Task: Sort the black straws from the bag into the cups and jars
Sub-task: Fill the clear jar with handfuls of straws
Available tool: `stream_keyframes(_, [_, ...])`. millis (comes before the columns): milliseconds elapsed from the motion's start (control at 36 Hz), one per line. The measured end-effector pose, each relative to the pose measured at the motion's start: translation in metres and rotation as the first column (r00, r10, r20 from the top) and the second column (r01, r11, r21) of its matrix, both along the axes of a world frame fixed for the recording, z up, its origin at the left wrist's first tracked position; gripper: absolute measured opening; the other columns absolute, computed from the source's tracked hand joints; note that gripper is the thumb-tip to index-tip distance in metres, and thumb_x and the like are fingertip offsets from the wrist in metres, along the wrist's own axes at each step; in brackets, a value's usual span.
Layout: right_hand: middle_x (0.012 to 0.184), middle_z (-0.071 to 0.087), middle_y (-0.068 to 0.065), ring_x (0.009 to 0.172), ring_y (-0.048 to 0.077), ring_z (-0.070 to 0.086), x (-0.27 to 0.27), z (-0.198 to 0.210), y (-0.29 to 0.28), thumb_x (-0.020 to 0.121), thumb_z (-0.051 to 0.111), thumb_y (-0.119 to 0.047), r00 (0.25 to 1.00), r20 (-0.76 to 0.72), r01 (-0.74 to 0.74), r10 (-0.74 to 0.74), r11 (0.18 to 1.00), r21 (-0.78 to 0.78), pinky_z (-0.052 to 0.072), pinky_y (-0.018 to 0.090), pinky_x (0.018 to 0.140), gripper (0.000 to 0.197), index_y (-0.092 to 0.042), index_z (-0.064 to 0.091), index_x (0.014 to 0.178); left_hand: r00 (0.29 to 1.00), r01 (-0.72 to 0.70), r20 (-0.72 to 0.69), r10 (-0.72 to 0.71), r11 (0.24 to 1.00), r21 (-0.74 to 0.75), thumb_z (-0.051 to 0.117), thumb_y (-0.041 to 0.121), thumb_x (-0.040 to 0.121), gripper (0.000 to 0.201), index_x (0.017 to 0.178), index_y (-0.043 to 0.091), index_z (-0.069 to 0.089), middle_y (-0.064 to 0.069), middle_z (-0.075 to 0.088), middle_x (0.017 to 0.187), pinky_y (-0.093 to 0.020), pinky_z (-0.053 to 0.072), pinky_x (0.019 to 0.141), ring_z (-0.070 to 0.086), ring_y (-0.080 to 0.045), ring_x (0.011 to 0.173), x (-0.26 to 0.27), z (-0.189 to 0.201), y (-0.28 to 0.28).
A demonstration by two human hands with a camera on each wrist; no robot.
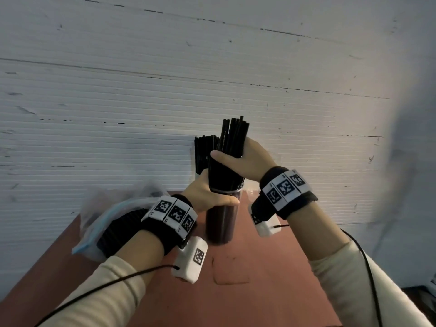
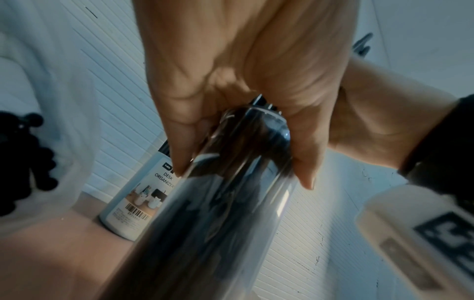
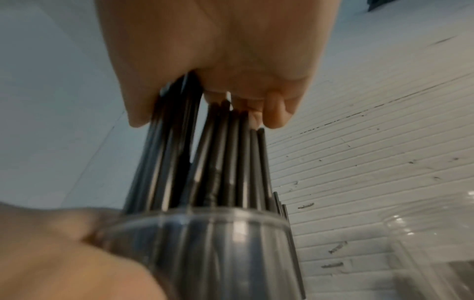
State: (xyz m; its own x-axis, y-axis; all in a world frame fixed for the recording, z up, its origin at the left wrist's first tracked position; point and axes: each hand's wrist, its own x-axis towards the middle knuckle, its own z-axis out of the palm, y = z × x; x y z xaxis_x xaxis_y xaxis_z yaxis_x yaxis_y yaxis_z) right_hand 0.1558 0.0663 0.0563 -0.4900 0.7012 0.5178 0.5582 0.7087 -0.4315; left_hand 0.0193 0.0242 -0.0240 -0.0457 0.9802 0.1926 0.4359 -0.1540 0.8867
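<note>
At the left the clear bag [image 1: 99, 223], with black straws showing in it, lies on the reddish-brown surface [image 1: 271, 267]. Beside it the left hand [image 1: 207, 192] wraps the tall clear jar [image 1: 221, 223] near its rim, likely to steady it. To the right, the right hand [image 1: 243, 159] clamps a bundle of straws [image 1: 232, 142] standing in the mouth, seemingly to feed them down. Behind stand a second straw-filled container [image 1: 203, 152] and a ribbed white wall [image 1: 165, 79].

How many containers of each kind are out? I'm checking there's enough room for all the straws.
Clear jars: 2, the held jar and a second jar
White cup: 1
Plastic bag: 1
Total: 4
</note>
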Motion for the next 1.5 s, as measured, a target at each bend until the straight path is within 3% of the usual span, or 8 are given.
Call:
stream_keyframes(333, [0.145,0.034,-0.001,0.126,0.013,0.046,0.015,0.003,-0.033,0.086,0.069,-0.030,0.905,-0.386,-0.096,0.177,0.970,0.222,0.046,0.029,0.101,0.085,-0.018,0.015,0.151,0.996,-0.040,0.074,0.040,0.999,-0.006,0.087,0.020,0.068,0.078,0.129,0.019,0.039,0.005,0.059,0.117,-0.022,0.045,0.086,0.057,-0.007,0.105,0.005,0.000,-0.010])
stream_keyframes(444, [0.157,0.016,-0.002,0.140,0.014,0.033,0.012,-0.003,-0.037,0.088,0.060,-0.003,0.899,-0.353,-0.146,0.261,0.935,0.322,0.046,0.045,0.103,0.089,-0.016,0.000,0.153,0.995,-0.054,0.081,0.055,0.998,-0.012,0.092,0.039,0.057,0.093,0.129,0.015,0.038,0.004,0.059,0.120,-0.027,0.046,0.093,0.059,-0.014,0.113,0.010,-0.001,-0.012])
stream_keyframes(611, [0.157,0.010,-0.008,0.143,0.010,0.026,0.011,-0.010,-0.034,0.082,0.060,0.008,0.884,-0.381,-0.170,0.271,0.945,0.278,0.048,0.051,0.099,0.103,-0.025,-0.011,0.150,0.991,-0.061,0.116,0.069,0.996,-0.070,0.082,0.009,0.072,0.094,0.142,0.011,0.020,-0.001,0.050,0.125,-0.025,0.042,0.085,0.053,-0.011,0.107,0.009,0.002,-0.018])
stream_keyframes(805, [0.130,0.049,0.004,0.111,0.015,0.054,0.013,-0.015,-0.031,0.093,0.060,-0.023,0.934,-0.347,-0.011,0.083,0.978,0.206,0.048,0.037,0.096,0.042,-0.010,0.048,0.131,0.988,-0.113,0.092,0.122,0.989,-0.097,0.080,0.008,0.072,0.089,0.141,0.017,0.025,-0.001,0.054,0.119,-0.028,0.042,0.090,0.053,-0.017,0.112,0.002,-0.002,-0.020])
stream_keyframes(972, [0.154,0.021,0.009,0.132,0.017,0.042,0.017,-0.004,-0.030,0.089,0.061,-0.007,0.842,-0.477,-0.110,0.253,0.945,0.308,0.046,0.022,0.100,0.087,-0.015,0.001,0.152,0.991,-0.095,0.090,0.103,0.992,-0.083,0.080,0.009,0.072,0.090,0.143,0.017,0.026,0.000,0.054,0.122,-0.031,0.043,0.098,0.053,-0.016,0.115,-0.004,-0.005,-0.020])
stream_keyframes(1139, [0.128,0.050,0.001,0.104,0.016,0.058,0.014,0.000,-0.031,0.091,0.051,-0.005,0.916,-0.367,-0.045,0.165,0.948,0.315,0.052,0.037,0.090,0.039,-0.011,0.043,0.129,0.998,-0.047,0.049,0.051,0.996,-0.081,0.084,0.014,0.068,0.093,0.143,0.018,0.029,0.002,0.053,0.128,-0.038,0.039,0.109,0.052,-0.018,0.121,-0.011,-0.004,-0.021])
stream_keyframes(1333, [0.145,0.034,0.007,0.123,-0.001,0.036,0.012,-0.012,-0.030,0.091,0.056,-0.009,0.907,-0.372,-0.071,0.198,0.942,0.329,0.027,0.000,0.100,0.062,-0.009,0.025,0.145,0.998,-0.067,-0.014,0.066,0.997,-0.044,0.086,0.027,0.061,0.092,0.138,0.024,0.034,0.005,0.056,0.125,-0.043,0.042,0.108,0.055,-0.019,0.120,-0.013,-0.008,-0.022])
stream_keyframes(1500, [0.156,0.020,0.003,0.141,0.017,0.029,0.007,0.010,-0.026,0.094,0.052,-0.019,0.939,-0.256,-0.129,0.231,0.923,0.362,0.029,0.031,0.115,0.068,-0.012,0.017,0.152,0.992,-0.080,-0.097,0.075,0.996,-0.041,0.085,0.035,0.057,0.096,0.138,0.022,0.033,0.004,0.054,0.125,-0.042,0.043,0.107,0.056,-0.018,0.119,-0.015,-0.004,-0.024])
